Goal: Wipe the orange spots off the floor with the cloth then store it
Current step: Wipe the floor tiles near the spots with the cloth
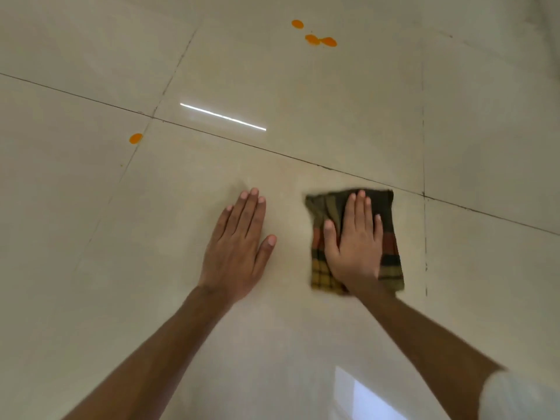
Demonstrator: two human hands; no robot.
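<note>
A folded checked cloth (389, 237) in dark green, orange and yellow lies flat on the beige tiled floor (303, 116). My right hand (354, 247) presses flat on top of it, fingers together and pointing away from me. My left hand (239, 247) rests flat on the bare tile to the left of the cloth, holding nothing. One orange spot (135, 138) sits on the floor far to the left. A cluster of three orange spots (315, 34) lies farther ahead near the top of the view.
Dark grout lines cross the glossy tiles. A bright strip of reflected light (222, 116) shows ahead of my hands, and a window reflection (363, 395) glows near my right forearm. A white sleeve (521, 398) shows at the bottom right.
</note>
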